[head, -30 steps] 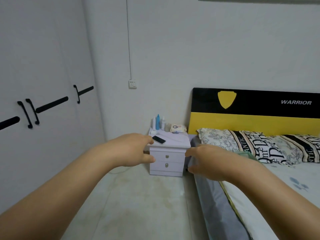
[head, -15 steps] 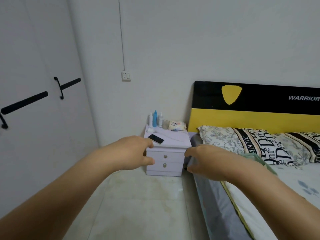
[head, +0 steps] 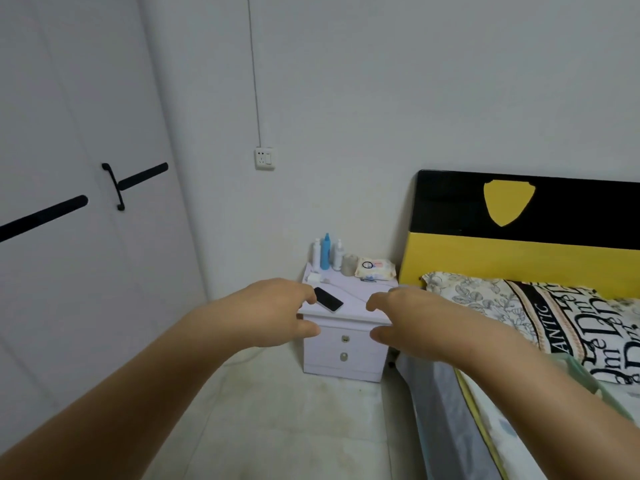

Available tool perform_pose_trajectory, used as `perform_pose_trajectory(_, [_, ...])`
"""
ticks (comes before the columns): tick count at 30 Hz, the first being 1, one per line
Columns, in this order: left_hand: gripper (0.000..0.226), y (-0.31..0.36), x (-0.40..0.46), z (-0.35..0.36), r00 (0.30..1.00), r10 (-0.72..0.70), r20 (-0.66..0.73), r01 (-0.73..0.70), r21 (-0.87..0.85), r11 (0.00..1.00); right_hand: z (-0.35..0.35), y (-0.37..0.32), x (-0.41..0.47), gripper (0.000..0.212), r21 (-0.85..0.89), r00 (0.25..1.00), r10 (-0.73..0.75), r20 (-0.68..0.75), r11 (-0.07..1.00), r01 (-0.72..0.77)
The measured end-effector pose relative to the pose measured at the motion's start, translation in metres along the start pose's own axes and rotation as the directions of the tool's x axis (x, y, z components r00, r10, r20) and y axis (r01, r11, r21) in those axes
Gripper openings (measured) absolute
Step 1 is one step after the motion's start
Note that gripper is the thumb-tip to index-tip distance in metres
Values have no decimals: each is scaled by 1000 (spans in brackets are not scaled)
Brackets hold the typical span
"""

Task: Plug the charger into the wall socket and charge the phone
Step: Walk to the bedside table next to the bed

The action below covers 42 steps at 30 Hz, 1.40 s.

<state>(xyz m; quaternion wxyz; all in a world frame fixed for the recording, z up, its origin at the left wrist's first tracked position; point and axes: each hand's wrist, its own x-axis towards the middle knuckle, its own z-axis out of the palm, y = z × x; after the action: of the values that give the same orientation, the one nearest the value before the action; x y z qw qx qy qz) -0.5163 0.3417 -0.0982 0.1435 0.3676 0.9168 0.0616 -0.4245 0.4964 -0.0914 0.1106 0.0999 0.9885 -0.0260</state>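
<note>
Hands are reaching forward empty, left hand (head: 273,315) and right hand (head: 412,323) both spread loosely, judged approaching the flat black phone (head: 328,299) lying between them on the white two-drawer nightstand (head: 344,355), white wall socket (head: 264,158) well above.

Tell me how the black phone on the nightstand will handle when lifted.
The phone lies flat near the nightstand front edge: probably rigid, and hard to get fingers under. Its glossy face suggests it may be slippery. It won't roll.
</note>
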Motion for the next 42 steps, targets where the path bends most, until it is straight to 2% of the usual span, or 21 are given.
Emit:
perform_pose_trajectory(8, [54,-28,65,-19,1000,-3,31,1,56,998,-7,6,70,42,17,999,-23,39,1000,22])
perform_pose_trajectory(13, [54,-59,111,-37,999,20,37,-22,45,999,-19,0,124,41,-15,999,-8,36,1000,8])
perform_pose_trajectory(19, [53,-105,161,-54,999,30,19,-31,17,999,-38,-9,187,39,38,1000,-2,15,999,1])
perform_pose_trajectory(24, [55,-133,200,-56,998,14,57,-13,-4,1000,-41,-8,233,39,60,1000,-3,7,998,2])
perform_pose_trajectory(32, [53,-160,275,-63,1000,-4,24,5,-41,999,-49,18,318,42,65,1000,-16,6,998,15])
perform_pose_trajectory(42, [56,-162,389,-82,999,-43,-33,40,-95,995,-62,83,427,37,67,998,-63,25,996,61])
